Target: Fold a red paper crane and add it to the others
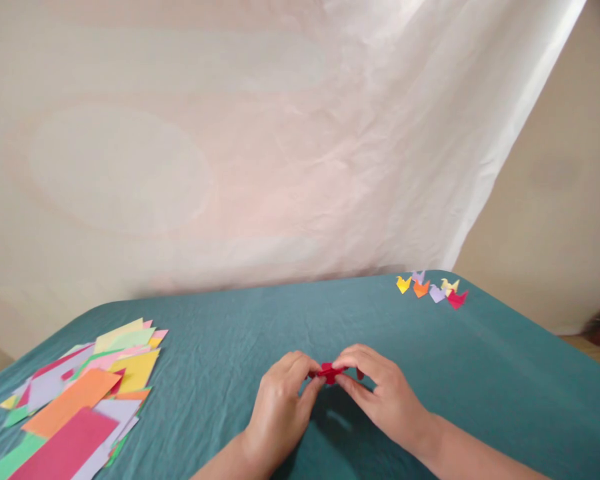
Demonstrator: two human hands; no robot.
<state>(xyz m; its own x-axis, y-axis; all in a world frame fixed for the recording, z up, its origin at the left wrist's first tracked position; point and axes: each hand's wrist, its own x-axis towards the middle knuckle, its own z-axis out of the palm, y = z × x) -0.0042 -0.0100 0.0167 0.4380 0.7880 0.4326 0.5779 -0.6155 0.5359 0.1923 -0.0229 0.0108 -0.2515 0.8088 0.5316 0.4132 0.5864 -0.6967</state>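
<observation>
A small piece of folded red paper (330, 375) is held between my two hands, just above the cloth near the front middle of the table. My left hand (286, 403) pinches its left side between thumb and fingers. On the other side, my right hand (380, 393) grips it in the same way, thumb in front and fingers behind. Fingertips cover both ends of the paper, so its full shape is hidden. A shadow from the hands falls on the cloth below.
Loose coloured paper sheets (73, 440) lie in an overlapping pile at the left. Several small folded paper birds (421, 289) stand near the far right corner of the table, which a green cloth (220, 347) covers. Behind it hangs a pale sheet (280, 167).
</observation>
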